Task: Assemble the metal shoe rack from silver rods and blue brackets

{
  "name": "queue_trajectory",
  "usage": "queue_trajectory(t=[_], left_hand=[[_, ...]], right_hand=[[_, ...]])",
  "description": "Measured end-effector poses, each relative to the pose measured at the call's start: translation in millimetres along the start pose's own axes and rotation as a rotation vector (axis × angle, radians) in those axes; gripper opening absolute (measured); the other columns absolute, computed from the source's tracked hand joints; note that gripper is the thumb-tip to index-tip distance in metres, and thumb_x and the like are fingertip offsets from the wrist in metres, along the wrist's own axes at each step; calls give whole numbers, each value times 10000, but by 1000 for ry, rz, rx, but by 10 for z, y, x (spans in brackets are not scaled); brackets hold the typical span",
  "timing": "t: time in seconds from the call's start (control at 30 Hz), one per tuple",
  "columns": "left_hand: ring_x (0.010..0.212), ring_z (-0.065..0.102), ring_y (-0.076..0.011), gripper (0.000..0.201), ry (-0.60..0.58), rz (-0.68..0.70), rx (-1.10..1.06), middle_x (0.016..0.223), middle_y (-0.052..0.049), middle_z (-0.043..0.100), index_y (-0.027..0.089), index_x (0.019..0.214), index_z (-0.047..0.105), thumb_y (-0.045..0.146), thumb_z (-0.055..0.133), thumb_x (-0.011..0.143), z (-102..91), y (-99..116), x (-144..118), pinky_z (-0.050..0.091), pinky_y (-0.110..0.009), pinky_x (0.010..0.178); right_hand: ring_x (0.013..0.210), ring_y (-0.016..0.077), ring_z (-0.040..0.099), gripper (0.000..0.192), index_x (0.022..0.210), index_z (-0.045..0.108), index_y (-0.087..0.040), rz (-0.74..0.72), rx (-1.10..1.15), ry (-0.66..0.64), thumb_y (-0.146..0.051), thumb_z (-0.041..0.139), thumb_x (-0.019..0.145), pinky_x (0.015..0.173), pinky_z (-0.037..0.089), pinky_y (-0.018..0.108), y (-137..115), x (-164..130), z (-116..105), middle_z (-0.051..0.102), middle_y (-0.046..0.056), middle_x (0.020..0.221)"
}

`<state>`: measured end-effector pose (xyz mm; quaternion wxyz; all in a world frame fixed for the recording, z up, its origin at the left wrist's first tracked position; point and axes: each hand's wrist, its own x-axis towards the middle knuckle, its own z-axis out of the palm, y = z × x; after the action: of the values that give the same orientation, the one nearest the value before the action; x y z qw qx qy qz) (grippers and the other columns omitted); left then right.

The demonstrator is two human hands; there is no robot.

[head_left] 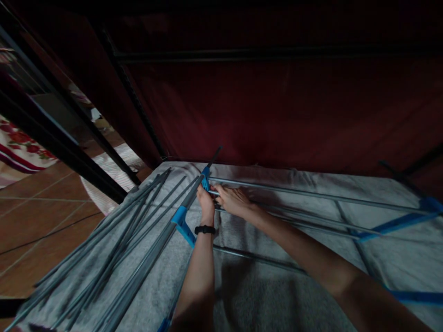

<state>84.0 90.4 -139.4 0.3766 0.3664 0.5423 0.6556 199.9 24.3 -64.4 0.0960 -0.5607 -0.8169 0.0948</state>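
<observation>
Left of blue corner joint (pixel 205 179): loose grey rods (pixel 114 244) fanned on grey blanket. At joint: left hand (pixel 206 204), grip clenched on frame; right hand (pixel 231 198) just beside, pinching horizontal rod (pixel 311 194) whose long axis runs rightward.

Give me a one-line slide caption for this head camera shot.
Both hands, left hand and right hand, meet at a blue connector joining grey metal rods over a grey blanket.

dim scene, daylight from the left (tiled floor brightest), wide-angle edge distortion, soft blur
</observation>
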Motion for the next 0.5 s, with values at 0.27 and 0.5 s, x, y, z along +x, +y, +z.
queue_trajectory(t=[0.27,0.5], left_hand=[[442,444,-115,644,-29,-28,-10,521,-7,483,211,592,522,676,258,951,5,88,-89,369,-252,437],[638,567,-160,575,-39,64,69,669,-34,559,212,708,567,594,244,991,-47,50,-60,503,-294,635]], right_hand=[[1080,245,641,410,1376,502,-179,115,-143,129,-155,365,989,972,442,386,436,-633,139,687,134,1196],[1265,262,527,479,1456,477,-190,102,-126,457,-164,381,987,1090,404,443,846,-1431,330,569,135,1397]])
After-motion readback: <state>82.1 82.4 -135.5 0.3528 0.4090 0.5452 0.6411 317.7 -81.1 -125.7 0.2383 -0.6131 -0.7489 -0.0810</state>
